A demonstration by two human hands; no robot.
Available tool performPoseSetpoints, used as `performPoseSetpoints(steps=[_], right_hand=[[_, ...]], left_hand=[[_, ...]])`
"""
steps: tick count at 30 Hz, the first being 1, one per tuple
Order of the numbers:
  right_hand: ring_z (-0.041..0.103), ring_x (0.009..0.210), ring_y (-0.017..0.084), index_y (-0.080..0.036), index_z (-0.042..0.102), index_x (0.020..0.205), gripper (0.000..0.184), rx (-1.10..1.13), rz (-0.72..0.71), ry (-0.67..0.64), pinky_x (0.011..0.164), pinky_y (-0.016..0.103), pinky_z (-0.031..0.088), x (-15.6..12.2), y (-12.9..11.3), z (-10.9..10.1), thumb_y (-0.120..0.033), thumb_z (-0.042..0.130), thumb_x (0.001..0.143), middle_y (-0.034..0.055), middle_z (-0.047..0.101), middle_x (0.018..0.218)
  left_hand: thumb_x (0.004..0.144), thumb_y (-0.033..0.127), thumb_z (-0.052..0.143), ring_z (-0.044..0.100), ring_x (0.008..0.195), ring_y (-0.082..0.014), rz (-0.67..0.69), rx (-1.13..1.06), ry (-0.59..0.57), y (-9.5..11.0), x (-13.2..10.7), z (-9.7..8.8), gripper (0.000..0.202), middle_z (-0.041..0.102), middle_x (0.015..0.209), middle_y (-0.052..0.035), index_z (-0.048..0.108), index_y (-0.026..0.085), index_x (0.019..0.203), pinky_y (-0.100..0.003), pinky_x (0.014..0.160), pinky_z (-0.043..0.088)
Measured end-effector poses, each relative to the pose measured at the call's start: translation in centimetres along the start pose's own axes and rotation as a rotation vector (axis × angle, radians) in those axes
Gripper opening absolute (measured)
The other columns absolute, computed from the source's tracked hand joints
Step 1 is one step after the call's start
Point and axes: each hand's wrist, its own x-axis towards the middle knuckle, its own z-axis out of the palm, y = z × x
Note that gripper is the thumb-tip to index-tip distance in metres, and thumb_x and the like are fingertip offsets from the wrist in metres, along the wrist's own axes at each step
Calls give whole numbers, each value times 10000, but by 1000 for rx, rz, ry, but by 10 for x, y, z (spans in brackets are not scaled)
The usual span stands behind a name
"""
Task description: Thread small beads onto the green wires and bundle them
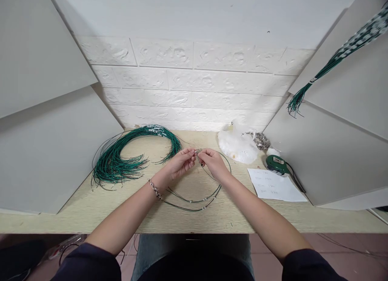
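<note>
Over the middle of the table, my left hand (181,163) and my right hand (214,164) meet fingertip to fingertip. Each pinches a thin dark green wire (229,164); the exact spot between the fingertips is too small to make out. Below the hands, the wire curves round in loose loops, with small white pieces (203,208) on it near the front. Left of my hands lies a thick curved bundle of green wires (112,159), with a band of white pieces at its top and loose ends fanned out.
On the right lie a clear bag of white pieces (238,146), a heap of small metallic parts (261,141), a green tape measure (276,164) and a handwritten paper (274,186). Another green wire bundle (329,66) hangs at upper right. Grey panels (60,151) flank the table; a white brick-patterned wall (182,79) stands behind.
</note>
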Motion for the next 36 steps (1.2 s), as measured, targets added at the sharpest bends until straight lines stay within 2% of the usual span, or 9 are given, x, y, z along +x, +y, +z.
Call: performPoseSetpoints(steps=[12,21,27,36], right_hand=[[410,475,89,-179,480,537,112,-97,-20,53,495,229,324,0,0,0,-219,475,642,-32,466,471],[426,489,80,-163,516,586,177,-103,-20,-4,497,217,344,0,-1,-2,-311,521,682,-26,503,532],[420,479,74,-157,548,624,231,-117,-15,-77,481,211,332,0,-1,-3,-376,536,696,-29,500,535],[407,475,77,-156,575,663,284,-93,-16,-90,475,217,322,5,6,-5,-437,552,695,-30,489,539]], left_hand=[[617,220,723,487,488,-21,72,221,62,0,0,5,212,538,621,31,569,116,718,-116,478,400],[647,282,700,461,511,-27,114,319,77,-1,0,5,213,538,600,25,580,117,710,-134,503,359],[658,269,692,462,523,-24,103,339,83,2,1,3,191,549,643,22,603,120,738,-148,517,351],[663,233,687,471,563,-35,67,320,50,2,2,0,144,561,663,12,622,121,725,-157,534,348]])
